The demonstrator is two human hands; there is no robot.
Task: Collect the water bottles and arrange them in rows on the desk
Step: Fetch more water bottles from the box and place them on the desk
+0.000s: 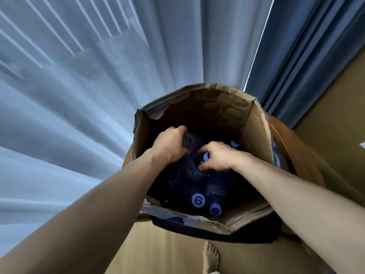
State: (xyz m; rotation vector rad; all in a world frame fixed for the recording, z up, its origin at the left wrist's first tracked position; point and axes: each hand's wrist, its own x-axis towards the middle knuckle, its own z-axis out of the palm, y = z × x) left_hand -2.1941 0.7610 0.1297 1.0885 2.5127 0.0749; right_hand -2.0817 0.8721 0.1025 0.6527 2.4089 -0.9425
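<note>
Cardboard box (256, 139), torn-edged: left grip (169, 146) clasps a ribbed bottle (190, 144), right grip (216, 158) a round cap (206, 156).

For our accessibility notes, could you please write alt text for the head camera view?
The left hand grips a dark water bottle and the right hand pinches another's blue cap inside an open cardboard box holding more bottles. Pale curtains hang behind it.

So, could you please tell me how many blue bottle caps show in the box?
4: one cap and another nearest the viewer, one in the right hand, one beyond it. Others may be hidden.
</note>
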